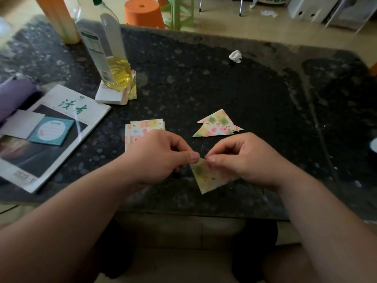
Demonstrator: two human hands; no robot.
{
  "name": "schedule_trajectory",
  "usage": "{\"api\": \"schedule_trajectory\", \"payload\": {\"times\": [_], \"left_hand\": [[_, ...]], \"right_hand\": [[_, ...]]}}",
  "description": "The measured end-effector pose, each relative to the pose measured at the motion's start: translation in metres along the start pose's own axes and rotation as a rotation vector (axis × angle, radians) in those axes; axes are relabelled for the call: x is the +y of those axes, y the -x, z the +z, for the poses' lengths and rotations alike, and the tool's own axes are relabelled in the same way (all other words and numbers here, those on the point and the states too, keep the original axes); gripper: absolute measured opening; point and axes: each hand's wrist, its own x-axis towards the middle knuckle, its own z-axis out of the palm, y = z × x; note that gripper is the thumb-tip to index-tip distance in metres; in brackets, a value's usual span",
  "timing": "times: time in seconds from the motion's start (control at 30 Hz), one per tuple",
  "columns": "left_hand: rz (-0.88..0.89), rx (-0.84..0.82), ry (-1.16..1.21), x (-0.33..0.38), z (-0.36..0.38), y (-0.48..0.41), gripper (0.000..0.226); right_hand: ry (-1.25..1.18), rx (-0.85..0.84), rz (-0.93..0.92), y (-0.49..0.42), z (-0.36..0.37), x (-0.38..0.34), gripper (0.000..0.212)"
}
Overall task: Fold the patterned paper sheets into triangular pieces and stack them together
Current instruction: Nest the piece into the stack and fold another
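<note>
While folded triangles lie on the counter, left hand and right hand pinch a patterned sheet near its front edge.

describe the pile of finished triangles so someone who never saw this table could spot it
On the dark speckled table, look just beyond the right hand, right of centre. The pile of folded triangles lies there, flat on the tabletop. Unlike the square unfolded sheets to its left, its pieces are pointed and overlap with jagged corners.
</note>
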Motion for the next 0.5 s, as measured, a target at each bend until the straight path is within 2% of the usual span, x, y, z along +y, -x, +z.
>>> {"api": "schedule_trajectory", "payload": {"times": [0.17, 0.37, 0.5], "left_hand": [[0.065, -0.019, -0.035, 0.006, 0.001, 0.003, 0.017], [0.146, -0.108, -0.033, 0.013, -0.022, 0.010, 0.033], [0.165, -0.147, -0.024, 0.012, -0.029, 0.012, 0.040]], "right_hand": [[0.003, -0.039, -0.049, 0.000, 0.007, -0.002, 0.005], [-0.151, -0.135, -0.057, 0.009, 0.003, -0.012, 0.008], [-0.176, -0.141, -0.075, 0.008, 0.004, -0.017, 0.010]]}}
